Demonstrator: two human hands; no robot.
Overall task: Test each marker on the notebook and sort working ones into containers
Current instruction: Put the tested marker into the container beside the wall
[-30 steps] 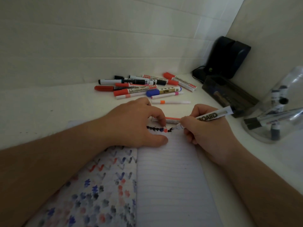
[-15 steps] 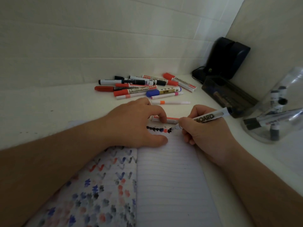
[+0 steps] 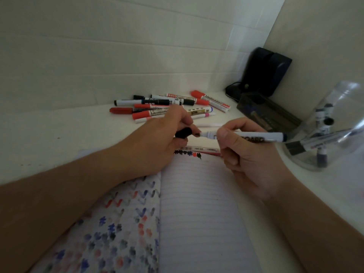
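Observation:
An open lined notebook [image 3: 197,203] lies in front of me, its left page covered in coloured test marks and a short row of marks at the top of the right page. My right hand [image 3: 244,154] grips a white whiteboard marker [image 3: 254,137], held level above the notebook with its tip pointing left. My left hand [image 3: 157,140] holds the black cap [image 3: 183,132] right at that tip. A pile of several red, black and blue markers [image 3: 169,105] lies on the counter behind my hands.
A clear plastic jar [image 3: 332,133] with a few markers inside lies tilted at the right. A dark rectangular tray [image 3: 269,113] sits in the back right corner before a black device [image 3: 266,73]. A thin pen [image 3: 202,149] rests along the notebook's top edge. Tiled walls close the back and right.
My right hand has lifted the marker off the page and turned it level. My left hand has left the notebook and risen with the black cap to the marker's tip.

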